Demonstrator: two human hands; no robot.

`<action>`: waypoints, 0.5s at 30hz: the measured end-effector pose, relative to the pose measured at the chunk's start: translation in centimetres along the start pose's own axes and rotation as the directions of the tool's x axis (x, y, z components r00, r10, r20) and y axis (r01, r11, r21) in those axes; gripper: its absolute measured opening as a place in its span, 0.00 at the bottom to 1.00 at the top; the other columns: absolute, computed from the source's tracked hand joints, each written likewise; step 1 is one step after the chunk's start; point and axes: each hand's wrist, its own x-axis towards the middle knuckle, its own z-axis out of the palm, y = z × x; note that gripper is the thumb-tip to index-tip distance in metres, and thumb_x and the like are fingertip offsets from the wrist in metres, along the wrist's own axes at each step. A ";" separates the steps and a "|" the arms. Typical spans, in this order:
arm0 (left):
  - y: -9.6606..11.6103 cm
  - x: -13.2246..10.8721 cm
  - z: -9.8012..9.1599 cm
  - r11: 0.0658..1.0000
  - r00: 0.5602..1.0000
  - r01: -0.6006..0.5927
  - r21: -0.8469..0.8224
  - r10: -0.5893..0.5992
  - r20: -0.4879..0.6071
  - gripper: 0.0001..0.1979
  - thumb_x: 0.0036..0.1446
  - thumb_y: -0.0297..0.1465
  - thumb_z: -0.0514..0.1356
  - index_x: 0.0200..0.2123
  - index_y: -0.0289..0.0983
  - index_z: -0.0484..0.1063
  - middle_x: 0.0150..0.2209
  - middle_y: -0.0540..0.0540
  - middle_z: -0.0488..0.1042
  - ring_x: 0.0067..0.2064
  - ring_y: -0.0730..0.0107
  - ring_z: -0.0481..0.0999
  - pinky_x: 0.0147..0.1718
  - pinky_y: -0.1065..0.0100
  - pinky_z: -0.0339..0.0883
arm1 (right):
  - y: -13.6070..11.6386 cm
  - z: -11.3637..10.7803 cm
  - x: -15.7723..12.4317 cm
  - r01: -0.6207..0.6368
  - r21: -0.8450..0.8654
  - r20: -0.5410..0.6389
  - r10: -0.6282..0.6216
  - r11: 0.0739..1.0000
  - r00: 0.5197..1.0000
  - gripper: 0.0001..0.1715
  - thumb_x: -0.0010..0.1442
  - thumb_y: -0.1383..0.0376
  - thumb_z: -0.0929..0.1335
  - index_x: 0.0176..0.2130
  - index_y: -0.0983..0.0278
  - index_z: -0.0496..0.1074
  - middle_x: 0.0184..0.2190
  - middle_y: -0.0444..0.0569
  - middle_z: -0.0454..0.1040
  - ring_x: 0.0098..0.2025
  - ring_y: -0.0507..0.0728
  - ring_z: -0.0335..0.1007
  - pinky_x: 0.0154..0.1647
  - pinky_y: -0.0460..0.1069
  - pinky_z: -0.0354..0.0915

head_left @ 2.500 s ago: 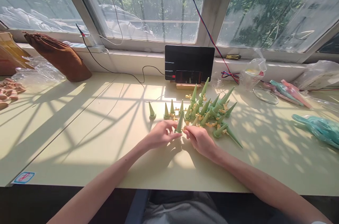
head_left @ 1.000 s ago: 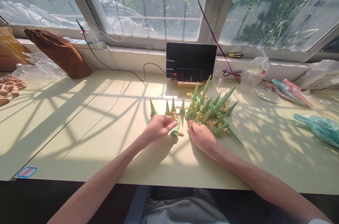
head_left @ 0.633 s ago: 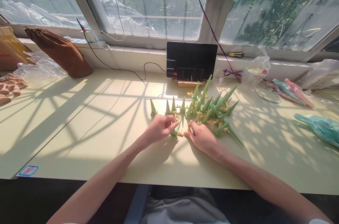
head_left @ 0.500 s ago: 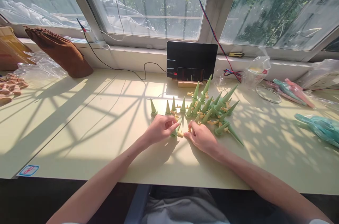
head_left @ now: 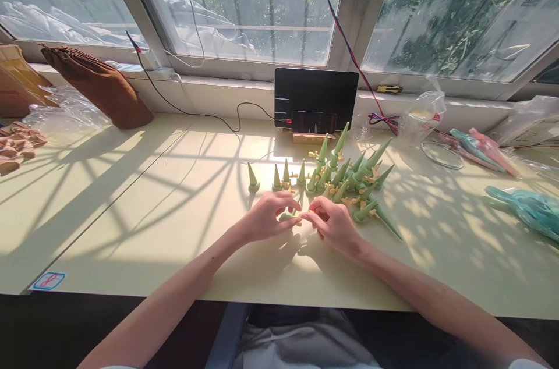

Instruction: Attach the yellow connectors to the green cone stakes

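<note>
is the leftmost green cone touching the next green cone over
Apart. In the head view, the pale tabletop shows between the base of the leftmost green cone and that of the next green cone.

Green cones (head_left: pixel 341 145) smooth, matt plastic in appearance, tabletop (head_left: pixel 152 252) smooth, low sheen, tablet (head_left: pixel 317 95) glossy black, pouch (head_left: pixel 98 89) soft brown cloth-like, creased.

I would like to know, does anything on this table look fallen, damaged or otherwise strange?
Nothing looks spilled or plainly damaged. One long green cone, among several slanting ones, lies on its side, its tip pointing to the lower right of the picture. It looks odd because the leftmost cone stands upright.
</note>
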 end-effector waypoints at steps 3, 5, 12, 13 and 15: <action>-0.1 0.0 0.2 0.999 1.000 -0.023 -0.024 0.023 0.013 0.05 0.61 0.30 0.62 0.37 0.36 0.78 0.30 0.49 0.72 0.26 0.77 0.62 0.25 0.73 0.58 | -0.3 0.0 0.0 -0.013 0.070 0.020 0.012 0.997 1.000 0.18 0.65 0.52 0.67 0.30 0.61 0.64 0.15 0.36 0.65 0.13 0.48 0.61 0.19 0.44 0.58; 0.0 0.0 0.3 0.999 0.999 -0.030 -0.034 0.030 0.010 0.06 0.62 0.28 0.60 0.36 0.36 0.78 0.29 0.49 0.71 0.26 0.77 0.63 0.25 0.73 0.58 | -0.4 0.0 0.0 -0.029 0.114 0.036 0.025 0.993 0.999 0.19 0.64 0.52 0.68 0.29 0.61 0.64 0.15 0.36 0.66 0.13 0.48 0.61 0.17 0.44 0.58; 0.0 0.2 0.4 0.996 0.997 -0.065 -0.068 0.062 -0.038 0.09 0.64 0.28 0.58 0.33 0.35 0.78 0.28 0.48 0.71 0.26 0.77 0.64 0.23 0.73 0.57 | -0.4 0.1 -0.1 -0.101 0.329 0.088 0.076 0.939 0.993 0.17 0.64 0.52 0.68 0.32 0.62 0.66 0.21 0.38 0.68 0.14 0.48 0.64 0.12 0.43 0.57; 0.0 0.2 0.4 0.995 0.996 -0.071 -0.067 0.067 -0.058 0.10 0.64 0.29 0.58 0.33 0.35 0.78 0.27 0.48 0.71 0.26 0.76 0.64 0.23 0.73 0.57 | -0.3 0.1 0.0 -0.099 0.365 0.094 0.070 0.926 0.993 0.16 0.64 0.52 0.68 0.34 0.62 0.67 0.23 0.39 0.69 0.15 0.49 0.66 0.13 0.43 0.58; -0.1 0.3 0.5 0.995 0.993 -0.072 -0.064 0.066 -0.096 0.10 0.64 0.29 0.58 0.32 0.35 0.78 0.27 0.48 0.71 0.26 0.76 0.63 0.23 0.73 0.57 | -0.2 0.2 0.0 -0.094 0.424 0.097 0.058 0.901 0.994 0.14 0.65 0.54 0.67 0.36 0.62 0.68 0.26 0.41 0.71 0.18 0.50 0.70 0.15 0.44 0.61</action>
